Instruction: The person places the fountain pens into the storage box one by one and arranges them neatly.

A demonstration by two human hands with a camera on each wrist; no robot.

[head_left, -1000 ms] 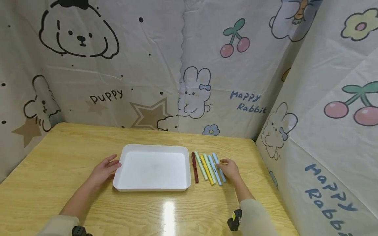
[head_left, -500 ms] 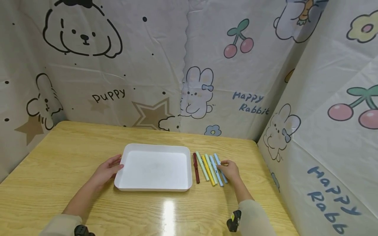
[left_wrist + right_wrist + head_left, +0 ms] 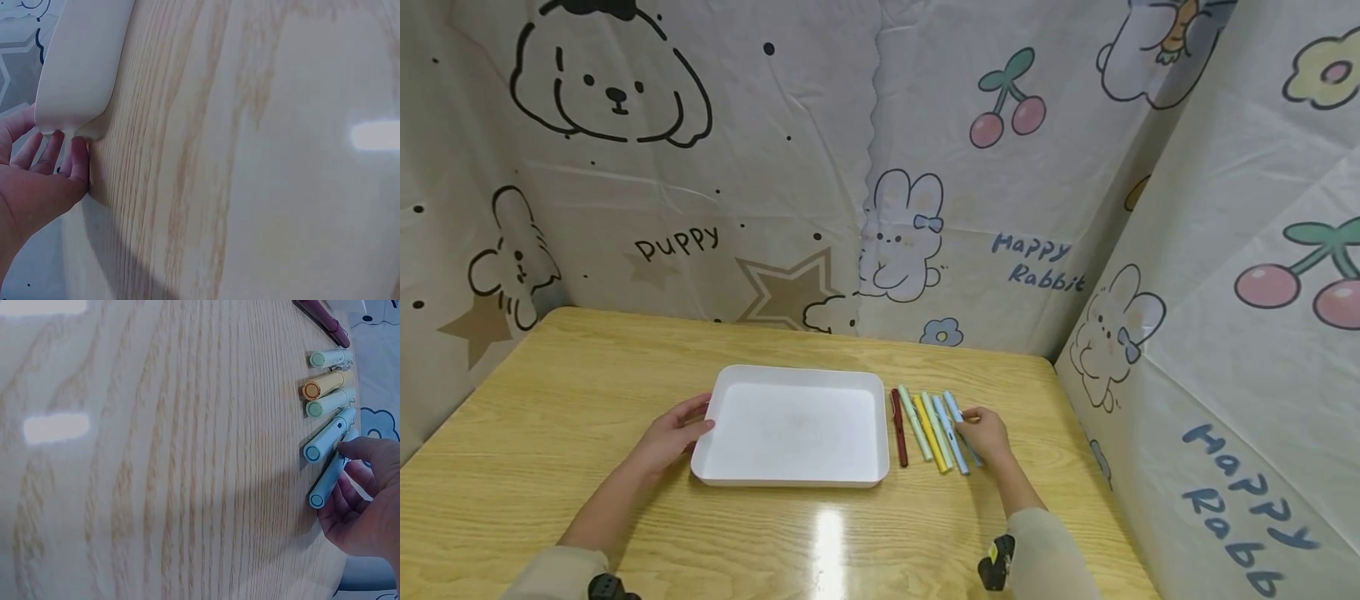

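Observation:
My left hand (image 3: 672,435) grips the left edge of a white rectangular tray (image 3: 790,427), its thumb at the rim. In the left wrist view, its curled fingertips touch the outer side of the tray (image 3: 84,65). To the tray's right lies a row of pens: dark red (image 3: 900,433), pale green (image 3: 914,423), yellow (image 3: 930,435), another pale green (image 3: 941,437) and two light blue. My right hand (image 3: 987,435) pinches the rightmost blue pen (image 3: 327,482) between thumb and fingers, covering part of it. The other blue pen (image 3: 327,437) lies close beside it.
The pens rest on a wood-grain table (image 3: 737,542) with a bright light reflection near its front. A printed cloth (image 3: 805,167) hangs along the back, and more cloth (image 3: 1225,375) closes in the right side. Both wrists carry small black cameras (image 3: 996,563).
The head view has shifted slightly, so the scene sits a little further right. Both hands keep their places at the tray and the rightmost blue pen.

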